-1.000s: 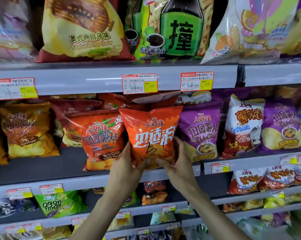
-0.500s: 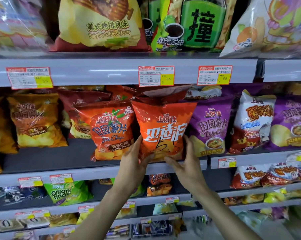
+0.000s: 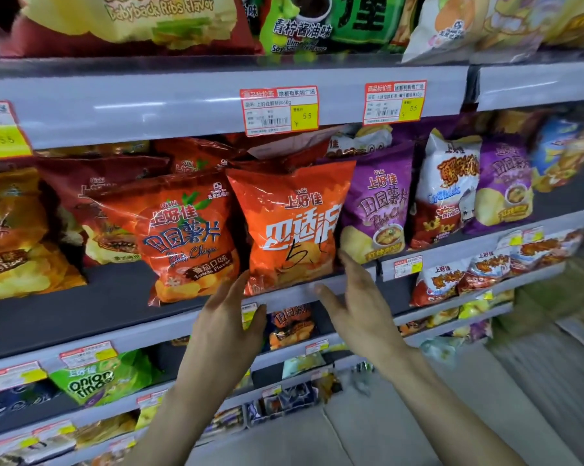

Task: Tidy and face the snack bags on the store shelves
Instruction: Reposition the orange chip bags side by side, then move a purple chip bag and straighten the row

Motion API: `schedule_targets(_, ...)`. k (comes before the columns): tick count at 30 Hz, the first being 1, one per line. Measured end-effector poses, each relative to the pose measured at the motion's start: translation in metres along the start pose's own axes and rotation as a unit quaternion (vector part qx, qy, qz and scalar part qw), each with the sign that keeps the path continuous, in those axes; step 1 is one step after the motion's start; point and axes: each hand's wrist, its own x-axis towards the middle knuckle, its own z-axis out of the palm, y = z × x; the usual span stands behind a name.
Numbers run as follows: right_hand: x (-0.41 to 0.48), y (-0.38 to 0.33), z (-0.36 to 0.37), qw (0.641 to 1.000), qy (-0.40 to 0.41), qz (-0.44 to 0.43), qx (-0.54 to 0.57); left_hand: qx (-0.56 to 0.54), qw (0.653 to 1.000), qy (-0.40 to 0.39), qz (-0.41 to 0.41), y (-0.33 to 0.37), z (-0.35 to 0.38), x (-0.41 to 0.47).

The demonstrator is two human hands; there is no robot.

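An orange snack bag with white characters and a handwritten "5" stands upright at the front of the middle shelf, facing out. My left hand hovers just below its lower left corner, fingers straight, holding nothing. Below the bag's lower right corner, my right hand is spread open, its fingertips near the bag's edge. A red-orange tomato chip bag stands to the left, a purple chip bag to the right.
The upper shelf edge carries price tags close above the bags. Dark red and yellow bags fill the left, white and purple bags the right. Lower shelves hold a green onion-ring bag and small packs.
Both hands have let go of the orange bag and dropped slightly below it with fingers spread. The bag stays standing on the shelf. The view has shifted down and closer.
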Motion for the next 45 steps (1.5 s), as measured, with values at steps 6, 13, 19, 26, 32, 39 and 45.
schedule_targets(6, -0.027, 0.01, -0.016, 0.991, -0.013, -0.016, -0.135, 0.06, 0.997, -0.05, -0.019, 0.019, 0.005, -0.017)
schedule_targets(13, -0.049, 0.054, -0.049, 0.984, 0.016, -0.021, -0.174, 0.087, 0.992, -0.089, 0.005, 0.067, 0.04, -0.019)
schedule_targets(19, -0.054, 0.106, -0.106, 0.974, 0.047, -0.058, -0.212, 0.131, 0.989, -0.061, 0.014, 0.141, 0.085, -0.002)
schedule_targets(26, -0.032, 0.166, -0.179, 0.971, 0.041, -0.076, -0.224, 0.121, 0.992, -0.026, -0.034, 0.207, 0.121, 0.026)
schedule_targets(32, -0.004, 0.189, -0.2, 0.972, 0.019, -0.092, -0.216, 0.149, 0.988, 0.006, -0.047, 0.228, 0.133, 0.033)
schedule_targets(39, 0.051, 0.193, -0.199, 0.973, 0.06, -0.109, -0.195, 0.082, 0.994, 0.045, -0.064, 0.203, 0.143, 0.05)
schedule_targets(45, 0.093, 0.198, -0.196, 0.989, 0.065, -0.037, -0.131, 0.01, 0.99, 0.099, -0.096, 0.193, 0.152, 0.083)
